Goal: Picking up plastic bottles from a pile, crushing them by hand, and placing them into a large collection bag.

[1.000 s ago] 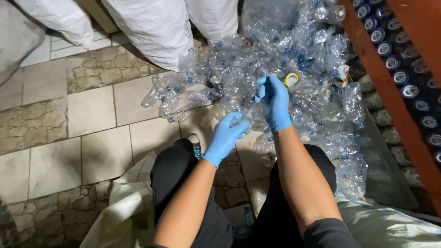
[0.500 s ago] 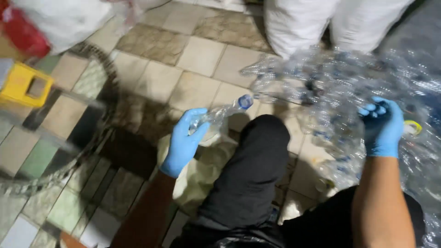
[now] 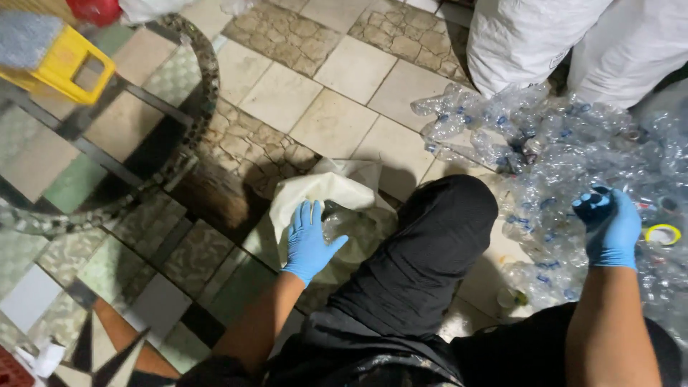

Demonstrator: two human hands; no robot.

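Bottle (image 3: 342,223) (clear, crushed) is pressed into the mouth of a white sack (image 3: 322,190) on the tiled floor (image 3: 337,122) by the left hand (image 3: 308,242), its grip spread. The right hand (image 3: 610,228) is curled, grip half-closed, over the bottle pile (image 3: 559,158).

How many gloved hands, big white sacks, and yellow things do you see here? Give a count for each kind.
Blue-gloved hands: 2, the left hand and right hand
Big white sacks: 2
Yellow things: 2, a crate and a ring
Total: 6
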